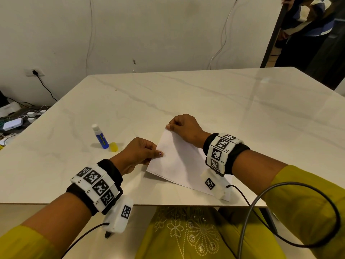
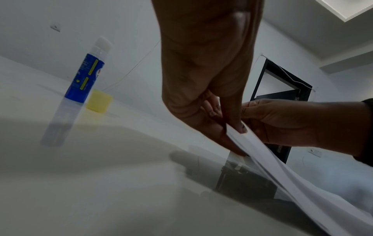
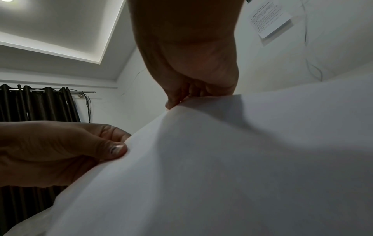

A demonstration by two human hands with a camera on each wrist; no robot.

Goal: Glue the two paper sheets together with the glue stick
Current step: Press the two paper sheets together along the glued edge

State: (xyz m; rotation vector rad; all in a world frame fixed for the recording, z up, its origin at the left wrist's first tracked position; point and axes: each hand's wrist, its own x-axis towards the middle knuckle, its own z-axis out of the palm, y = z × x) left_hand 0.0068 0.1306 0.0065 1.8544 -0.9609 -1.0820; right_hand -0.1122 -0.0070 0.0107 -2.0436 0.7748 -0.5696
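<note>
left hand (image 1: 138, 154) — pinches sheets (image 1: 179, 161) | right hand (image 1: 184, 128) — pinches far corner | glue stick (image 1: 100, 136) upright, cap (image 1: 113, 147) beside

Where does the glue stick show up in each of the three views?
Head: the glue stick stands uncapped on the table, left of centre, beside its yellow cap.
Left wrist: upper left, upright, with the cap at its base.
Right wrist: not in it; paper fills the picture.
Shared landmark: the left hand pinching the paper's edge.
</note>
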